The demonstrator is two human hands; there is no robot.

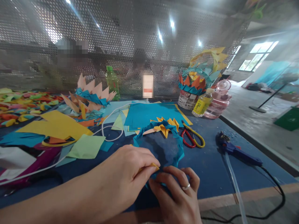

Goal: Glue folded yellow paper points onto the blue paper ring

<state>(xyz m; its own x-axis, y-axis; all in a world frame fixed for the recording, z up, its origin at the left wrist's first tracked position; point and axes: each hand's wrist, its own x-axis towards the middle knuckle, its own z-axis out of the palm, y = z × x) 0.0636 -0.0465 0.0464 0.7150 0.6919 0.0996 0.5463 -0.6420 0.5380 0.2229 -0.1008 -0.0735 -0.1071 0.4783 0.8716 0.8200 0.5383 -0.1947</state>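
In the head view, the dark blue table [207,177] before me has a smooth, matte top, edged in bare brown along my side. Flat, crisp-cornered sheets lie beyond my work: a stack of blue paper [151,113], with a broad yellow sheet [70,126] and a pale green piece [87,147] off to the left. Hard plastic sits to the right: scissors [199,140] with one red and one yellow loop, and a dark blue glue gun [243,154] with a translucent rod [235,189] trailing from it. A sheet of perforated metal [98,18], dotted with round holes, rises behind.

The blue paper ring [180,146] lies on the table right in front of me, its near edge at my fingers. Its band is creased and uneven, folded into facets, and sharp yellow paper points [164,128] fan out along the far side. My left hand [137,166] pinches a small yellow paper piece [154,165] tightly between thumb and fingertips. My right hand [178,191], a smooth silver ring on one finger, curls closed on the near part of the blue band.
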